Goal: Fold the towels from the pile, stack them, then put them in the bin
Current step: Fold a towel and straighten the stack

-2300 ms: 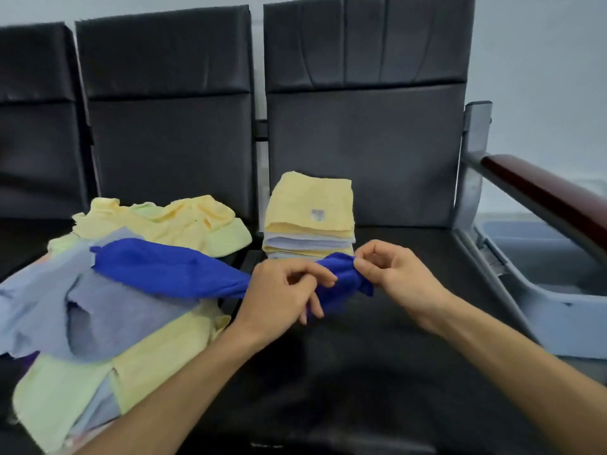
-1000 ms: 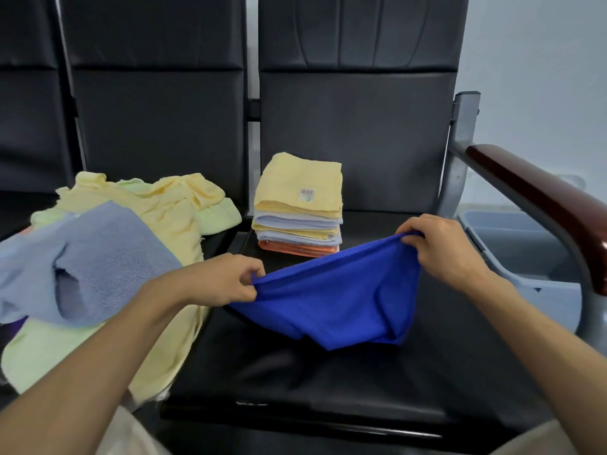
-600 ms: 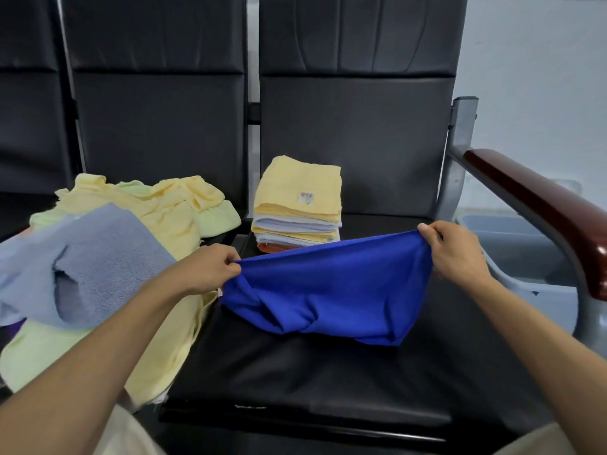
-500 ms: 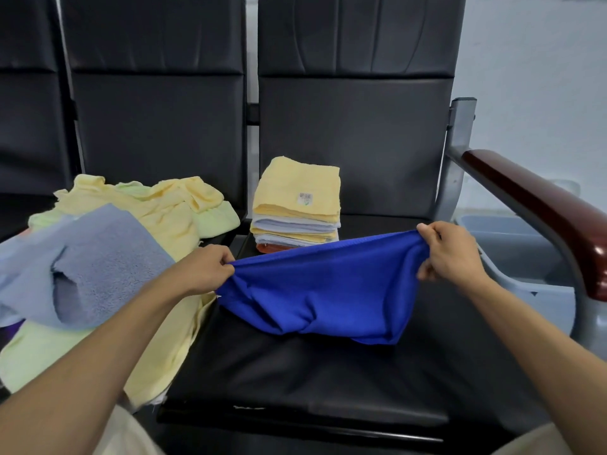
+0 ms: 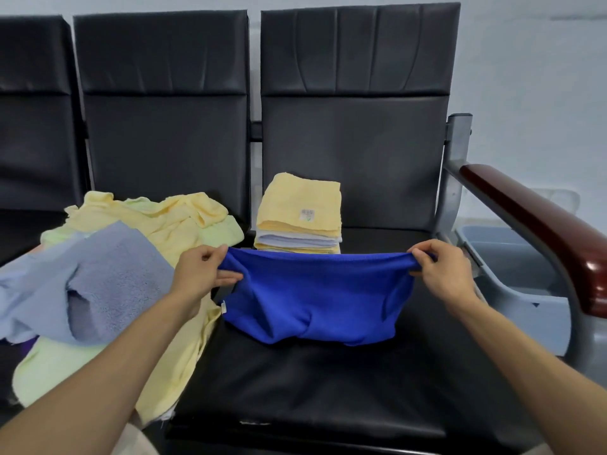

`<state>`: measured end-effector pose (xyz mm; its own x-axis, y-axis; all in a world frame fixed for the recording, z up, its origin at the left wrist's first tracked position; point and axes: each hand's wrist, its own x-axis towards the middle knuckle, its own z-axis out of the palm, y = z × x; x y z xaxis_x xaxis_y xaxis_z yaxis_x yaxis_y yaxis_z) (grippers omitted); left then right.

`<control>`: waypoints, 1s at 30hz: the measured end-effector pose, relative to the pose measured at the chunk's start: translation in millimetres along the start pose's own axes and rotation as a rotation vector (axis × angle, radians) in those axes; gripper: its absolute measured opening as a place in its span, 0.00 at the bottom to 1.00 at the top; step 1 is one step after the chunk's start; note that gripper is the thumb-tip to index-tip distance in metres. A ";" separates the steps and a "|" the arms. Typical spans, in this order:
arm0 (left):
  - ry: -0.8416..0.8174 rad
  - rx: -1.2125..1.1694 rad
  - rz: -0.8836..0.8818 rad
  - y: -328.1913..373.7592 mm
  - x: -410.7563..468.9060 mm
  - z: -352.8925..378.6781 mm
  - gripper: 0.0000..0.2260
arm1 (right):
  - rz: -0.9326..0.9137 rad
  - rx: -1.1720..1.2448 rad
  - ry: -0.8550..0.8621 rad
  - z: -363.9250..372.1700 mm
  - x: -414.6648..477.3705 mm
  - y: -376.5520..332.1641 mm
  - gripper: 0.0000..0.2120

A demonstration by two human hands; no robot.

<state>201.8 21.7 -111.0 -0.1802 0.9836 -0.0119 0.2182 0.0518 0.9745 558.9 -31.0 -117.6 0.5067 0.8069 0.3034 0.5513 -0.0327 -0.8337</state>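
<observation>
A blue towel (image 5: 315, 297) hangs stretched between my hands above the black seat (image 5: 312, 382). My left hand (image 5: 200, 274) pinches its upper left corner. My right hand (image 5: 440, 274) pinches its upper right corner. The towel's lower edge sags in folds onto the seat. Behind it, at the back of the seat, stands a stack of folded towels (image 5: 300, 215) with a yellow one on top. A loose pile of towels (image 5: 108, 267), yellow, pale green and grey-blue, covers the seat to the left. The grey bin (image 5: 512, 257) sits to the right, beyond the armrest.
A dark red armrest (image 5: 538, 231) on a grey metal frame separates the seat from the bin. Black seat backs (image 5: 354, 126) rise behind the stack and the pile. A pale wall is on the right.
My hands have pulled the blue towel off the pile and apart, stretching its top edge taut and raising it. The camera view has pulled back a little.
</observation>
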 end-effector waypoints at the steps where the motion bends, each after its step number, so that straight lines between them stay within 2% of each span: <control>1: 0.028 -0.111 -0.010 4.4 3.2 3.4 0.11 | -0.013 0.000 0.029 1.4 0.5 -2.9 0.07; 4: 0.129 -0.301 -0.029 37.5 15.5 11.6 0.11 | -0.054 0.023 0.096 -1.7 11.4 -20.4 0.07; 6: 0.156 -0.334 0.076 70.8 25.4 12.6 0.11 | -0.094 0.073 0.155 -10.3 22.7 -41.8 0.07; 11: 0.185 -0.201 0.475 137.6 19.7 0.6 0.10 | -0.191 0.154 0.294 -36.8 46.3 -88.3 0.06; 13: 0.179 -0.158 0.535 145.3 12.6 -8.5 0.09 | -0.222 0.144 0.316 -47.4 45.7 -97.4 0.06; 16: 0.167 -0.037 0.529 139.9 1.4 -25.9 0.11 | -0.283 0.080 0.259 -62.4 30.2 -99.5 0.06; 19: 0.076 0.118 0.472 120.2 -20.7 -39.4 0.16 | -0.297 -0.014 0.128 -74.0 7.3 -86.1 0.07; 23: -0.305 0.145 0.352 79.3 -52.9 -55.5 0.14 | -0.197 -0.009 -0.261 -86.8 -26.0 -58.5 0.09; 26: -0.561 0.344 0.215 53.4 -63.4 -64.6 0.16 | -0.068 -0.010 -0.588 -96.6 -48.3 -43.1 0.09; 30: -0.755 0.480 0.051 31.7 -70.4 -64.1 0.15 | 0.011 -0.151 -0.803 -95.4 -61.7 -24.2 0.08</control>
<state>160.0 -57.0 -64.9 0.4828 0.8295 -0.2808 0.6172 -0.0949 0.7810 577.5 -136.2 -72.1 -0.0855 0.9807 -0.1756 0.6615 -0.0759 -0.7461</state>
